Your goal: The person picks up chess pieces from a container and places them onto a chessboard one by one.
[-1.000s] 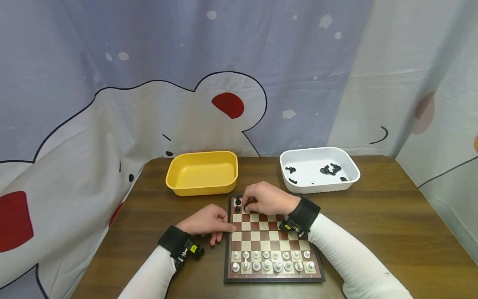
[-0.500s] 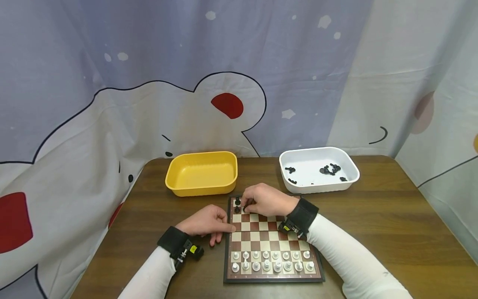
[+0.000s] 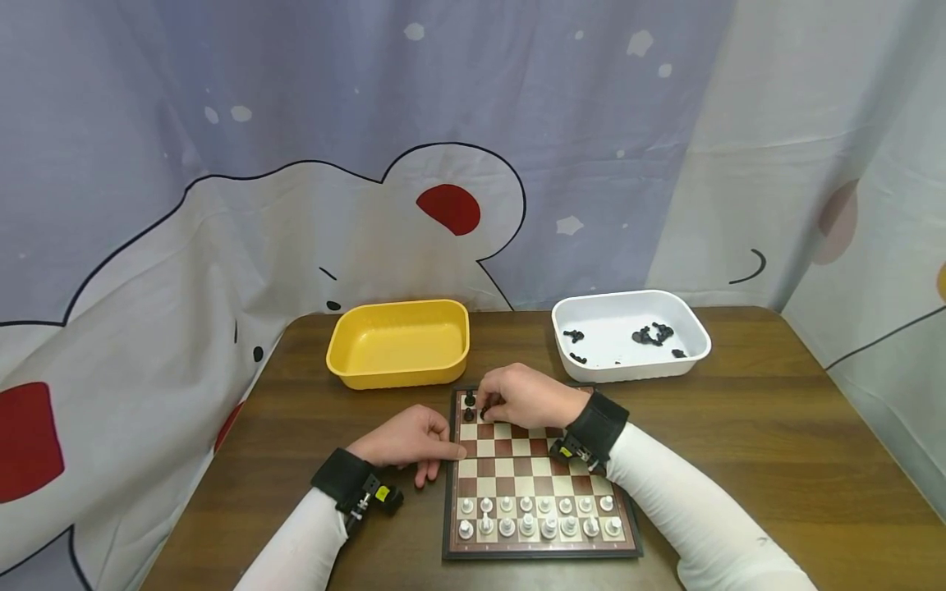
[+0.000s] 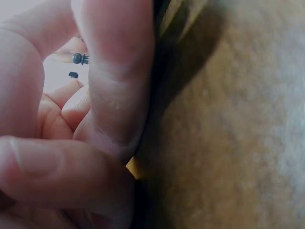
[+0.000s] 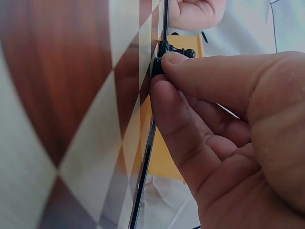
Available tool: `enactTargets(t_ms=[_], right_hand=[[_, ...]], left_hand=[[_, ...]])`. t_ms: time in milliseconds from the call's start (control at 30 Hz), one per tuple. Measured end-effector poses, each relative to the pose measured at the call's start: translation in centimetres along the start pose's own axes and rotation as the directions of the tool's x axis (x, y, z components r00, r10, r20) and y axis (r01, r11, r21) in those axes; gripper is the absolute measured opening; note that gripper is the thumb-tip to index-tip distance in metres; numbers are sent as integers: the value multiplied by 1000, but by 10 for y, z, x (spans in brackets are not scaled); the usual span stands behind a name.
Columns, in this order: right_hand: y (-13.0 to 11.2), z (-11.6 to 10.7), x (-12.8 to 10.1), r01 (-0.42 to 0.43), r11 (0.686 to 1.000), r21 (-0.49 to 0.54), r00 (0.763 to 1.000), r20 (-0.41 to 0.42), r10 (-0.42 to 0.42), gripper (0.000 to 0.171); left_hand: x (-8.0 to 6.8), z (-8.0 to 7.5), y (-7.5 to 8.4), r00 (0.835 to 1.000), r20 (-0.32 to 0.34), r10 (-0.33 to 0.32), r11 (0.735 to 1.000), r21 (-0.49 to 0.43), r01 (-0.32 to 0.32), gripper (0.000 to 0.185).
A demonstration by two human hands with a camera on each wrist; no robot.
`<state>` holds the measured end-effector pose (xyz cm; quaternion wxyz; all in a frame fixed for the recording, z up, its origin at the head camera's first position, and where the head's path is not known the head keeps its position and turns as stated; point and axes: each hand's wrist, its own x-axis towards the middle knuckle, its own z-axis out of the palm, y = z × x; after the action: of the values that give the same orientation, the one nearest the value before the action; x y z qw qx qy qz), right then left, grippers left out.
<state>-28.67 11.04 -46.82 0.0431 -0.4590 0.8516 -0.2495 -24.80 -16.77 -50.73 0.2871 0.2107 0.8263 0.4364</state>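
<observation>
My right hand (image 3: 528, 396) is over the far left part of the chessboard (image 3: 510, 468). Its thumb and index finger pinch a small black chess piece (image 5: 156, 67); the base shows in the right wrist view, and fingers hide the rest. Just beyond it stands a black pawn (image 5: 180, 50), to its left in the head view. Behind that pawn is another black piece (image 3: 470, 398). My left hand (image 3: 410, 439) rests at the board's left edge, thumb touching the rim and other fingers loosely bent beside it. White pieces (image 3: 548, 527) fill two rows at the near side.
A yellow bin (image 3: 399, 379) stands behind the board to the left. At the back right a white bin (image 3: 636, 373) holds several black chess pieces (image 3: 652, 335). Both stand on the brown wooden table (image 3: 769, 427), with a patterned curtain (image 3: 332, 205) behind.
</observation>
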Motion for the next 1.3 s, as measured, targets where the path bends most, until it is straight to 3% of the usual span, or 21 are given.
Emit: enactTargets(t_ms=[700, 1000, 1300], right_hand=[[3, -7, -3, -48, 998, 33, 999, 3, 48, 19], [12, -36, -15, -115, 993, -8, 984, -136, 112, 16], [27, -65, -29, -166, 984, 64, 930, -321, 177, 11]], left_hand=[[0, 0, 0, 1000, -4, -11, 1000, 14, 11, 47], [0, -1, 0, 1000, -2, -17, 1000, 4, 17, 48], [-1, -1, 0, 1000, 2, -7, 1000, -6, 7, 47]])
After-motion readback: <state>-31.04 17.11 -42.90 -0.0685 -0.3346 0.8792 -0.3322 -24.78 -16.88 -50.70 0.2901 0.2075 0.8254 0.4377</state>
